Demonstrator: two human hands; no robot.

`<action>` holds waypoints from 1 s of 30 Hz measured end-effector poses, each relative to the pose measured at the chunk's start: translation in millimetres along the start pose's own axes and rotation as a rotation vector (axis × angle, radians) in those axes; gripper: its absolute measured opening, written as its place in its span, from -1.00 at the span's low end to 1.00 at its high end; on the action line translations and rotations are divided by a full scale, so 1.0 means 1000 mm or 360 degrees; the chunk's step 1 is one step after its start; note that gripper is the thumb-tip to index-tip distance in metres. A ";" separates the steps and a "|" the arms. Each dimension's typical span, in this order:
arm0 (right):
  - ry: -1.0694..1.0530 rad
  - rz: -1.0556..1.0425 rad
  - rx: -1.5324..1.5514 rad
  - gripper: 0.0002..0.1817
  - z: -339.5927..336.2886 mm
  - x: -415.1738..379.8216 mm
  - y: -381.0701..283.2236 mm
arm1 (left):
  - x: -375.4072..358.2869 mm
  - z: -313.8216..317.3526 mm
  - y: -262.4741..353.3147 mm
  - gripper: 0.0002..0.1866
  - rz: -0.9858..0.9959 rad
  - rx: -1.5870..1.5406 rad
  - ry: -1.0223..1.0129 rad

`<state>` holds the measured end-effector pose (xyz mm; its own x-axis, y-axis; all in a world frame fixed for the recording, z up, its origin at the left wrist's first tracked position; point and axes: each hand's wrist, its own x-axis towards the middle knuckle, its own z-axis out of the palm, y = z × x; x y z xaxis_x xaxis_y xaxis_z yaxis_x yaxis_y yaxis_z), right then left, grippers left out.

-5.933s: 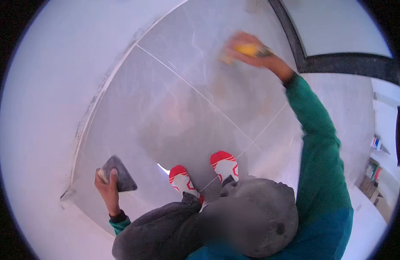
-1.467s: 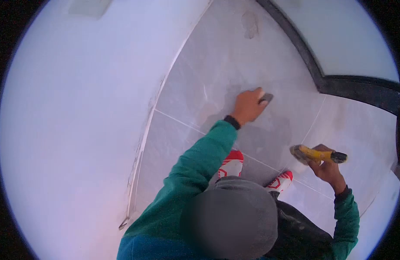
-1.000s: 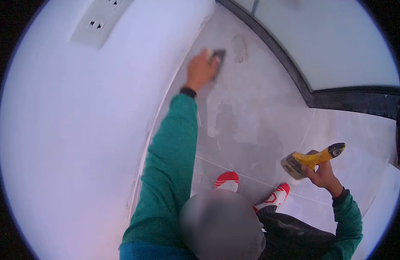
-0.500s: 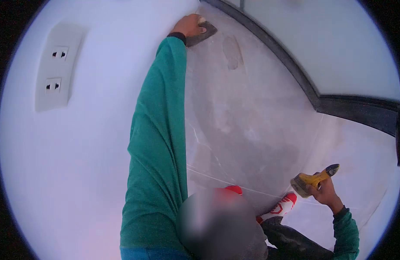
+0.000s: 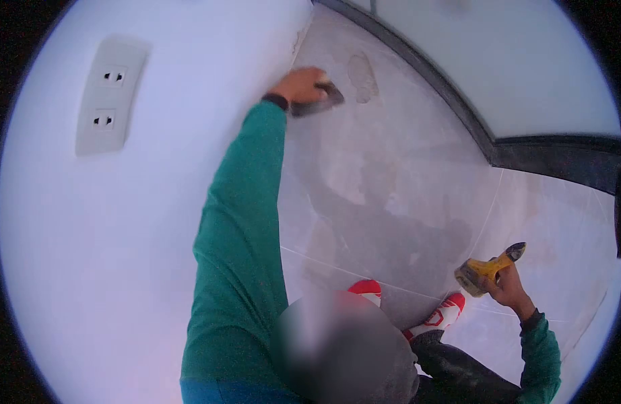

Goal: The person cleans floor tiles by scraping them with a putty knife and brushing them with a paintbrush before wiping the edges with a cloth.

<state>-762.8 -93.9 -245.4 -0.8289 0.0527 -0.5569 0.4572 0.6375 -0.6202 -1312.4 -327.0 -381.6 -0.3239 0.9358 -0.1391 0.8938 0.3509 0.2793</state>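
Note:
My left hand, at the end of a long green sleeve, is closed on a dark flat pad. The pad lies close to the floor along the foot of the white wall, slightly blurred by motion. On the other side, my right hand grips a brush by its yellow handle with a black tip. Its broad bristle end points left, over the floor near my shoe.
Pale tiled floor with light joint lines and dusty smears spreads ahead. A patch of residue lies beyond the pad. A dark frame borders a pale panel at right. Two sockets sit in a plate on the white wall.
My left hand has drawn the dark pad back along the wall's foot, toward me. My right hand with the brush has hardly moved. The view has shifted slightly.

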 end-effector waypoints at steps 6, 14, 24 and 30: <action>-0.0052 -0.0014 -0.0039 -0.66 -0.011 0.007 -0.038 | -0.058 0.022 0.151 -0.61 -0.0505 -0.0410 0.0055; 0.0058 0.0230 0.0333 -0.53 -0.027 -0.012 -0.028 | -0.089 0.028 0.139 -0.62 -0.0965 -0.0544 0.0634; 0.0675 -0.0463 0.0243 -0.47 -0.030 0.065 -0.092 | -0.029 0.069 0.277 -0.65 -0.0758 -0.0952 0.0372; 0.0839 -0.0856 0.0019 -0.55 0.063 0.138 -0.092 | -0.103 0.050 0.192 -0.74 -0.0882 -0.0941 0.1224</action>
<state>-898.7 -193.5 -299.8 -0.9820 0.0995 0.1607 -0.0530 0.6710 -0.7396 -1091.3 -357.9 -361.3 -0.9205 0.3451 0.1835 0.3447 0.4955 0.7973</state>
